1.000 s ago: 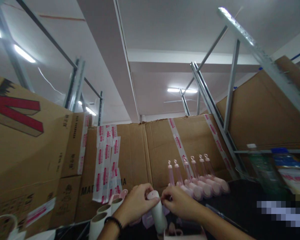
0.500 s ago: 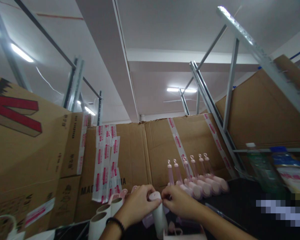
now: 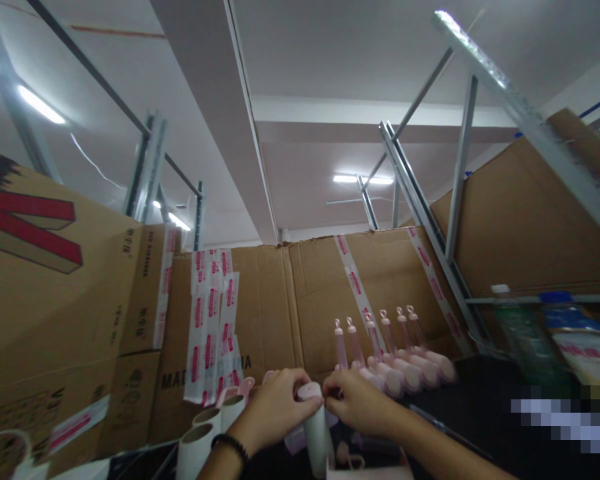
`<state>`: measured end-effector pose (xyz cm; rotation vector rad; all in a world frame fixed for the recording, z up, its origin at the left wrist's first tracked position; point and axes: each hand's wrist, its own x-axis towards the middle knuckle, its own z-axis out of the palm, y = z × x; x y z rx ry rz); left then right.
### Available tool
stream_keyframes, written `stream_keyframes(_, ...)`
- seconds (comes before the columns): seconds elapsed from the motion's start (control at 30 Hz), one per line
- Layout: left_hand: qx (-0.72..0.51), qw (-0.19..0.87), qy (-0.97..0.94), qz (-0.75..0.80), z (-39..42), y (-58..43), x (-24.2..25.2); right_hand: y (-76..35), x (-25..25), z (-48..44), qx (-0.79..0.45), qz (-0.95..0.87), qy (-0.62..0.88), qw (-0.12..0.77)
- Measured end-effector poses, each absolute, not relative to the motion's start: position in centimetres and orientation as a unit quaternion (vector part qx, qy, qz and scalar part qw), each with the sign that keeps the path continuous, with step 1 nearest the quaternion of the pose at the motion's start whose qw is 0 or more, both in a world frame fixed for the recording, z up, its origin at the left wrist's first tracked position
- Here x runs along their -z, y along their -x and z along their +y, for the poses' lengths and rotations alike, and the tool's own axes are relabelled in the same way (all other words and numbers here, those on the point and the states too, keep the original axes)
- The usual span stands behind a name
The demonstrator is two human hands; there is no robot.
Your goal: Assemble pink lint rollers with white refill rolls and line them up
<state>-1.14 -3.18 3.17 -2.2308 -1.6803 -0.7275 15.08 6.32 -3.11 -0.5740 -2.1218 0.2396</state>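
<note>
My left hand [image 3: 280,407], with a dark bead bracelet on its wrist, grips the top of a white cylindrical tube [image 3: 319,443] that has a pale pink cap [image 3: 309,391]. The tube leans slightly. Close against the cap's right side, my right hand [image 3: 355,400] has its fingers curled into a pinch; what they hold, if anything, is hidden. Below the hands lie small pinkish parts [image 3: 347,457], partly covered. To the left stand several open white tubes [image 3: 195,450]. Behind my right hand, several pale pink cylinders with clear, loop-topped stems [image 3: 400,373] form a row.
Cardboard walls [image 3: 265,300] with printed tape enclose the black work surface [image 3: 460,407] at the back and left. At right stand a green bottle [image 3: 527,347] and a blue-capped container [image 3: 580,340]. Metal rack posts [image 3: 420,207] rise behind. A white cable [image 3: 17,433] lies at lower left.
Almost nothing differs. Both hands stay at the capped tube, and the view has shifted very slightly.
</note>
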Motion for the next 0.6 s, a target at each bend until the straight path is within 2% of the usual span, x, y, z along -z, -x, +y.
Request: stream_keyframes(0.6, 0.255, 0.107, 0.773, -0.571, -3.05, 1.08, -2.73, -15.20, 2.89, 5.82, -0.101, -0.853, 0.231, 0.456)
